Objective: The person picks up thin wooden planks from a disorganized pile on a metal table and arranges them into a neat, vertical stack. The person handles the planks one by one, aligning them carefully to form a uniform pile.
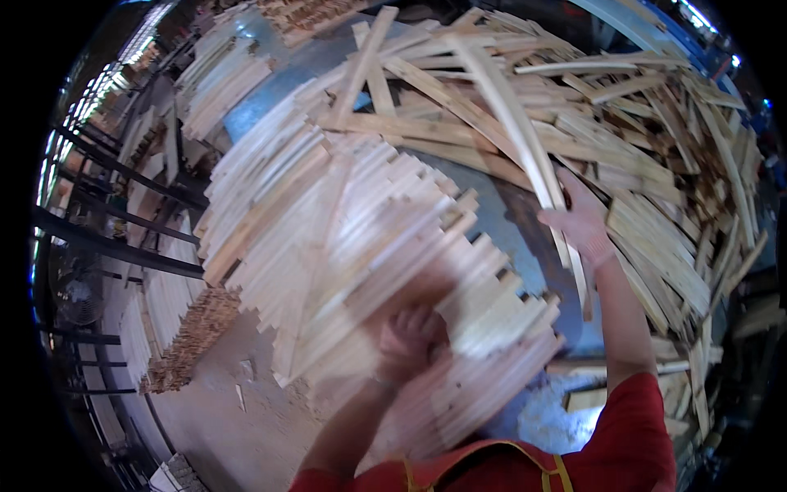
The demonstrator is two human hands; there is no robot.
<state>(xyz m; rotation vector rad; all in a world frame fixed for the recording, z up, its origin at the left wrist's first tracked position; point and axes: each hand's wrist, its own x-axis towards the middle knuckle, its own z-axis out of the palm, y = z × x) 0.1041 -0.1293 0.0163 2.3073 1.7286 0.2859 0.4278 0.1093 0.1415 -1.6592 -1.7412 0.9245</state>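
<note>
My right hand (584,217) is closed around long, pale wooden strips (508,107). They slant from the far middle down past my palm, and at least two near ends show below my hand. My left hand (410,340) is over the near part of a broad layer of pale wooden strips (352,221) laid side by side with uneven ends. Motion smears its fingers; they look bent, but whether they grip a strip cannot be made out.
To the right and far right lies a jumbled heap of loose strips (656,172). Blue metal table surface (512,221) shows between heap and layer. At left are dark metal bars (123,246), a stacked pile of strips (193,340) and a fan (75,291). More strips (225,90) lie at far left.
</note>
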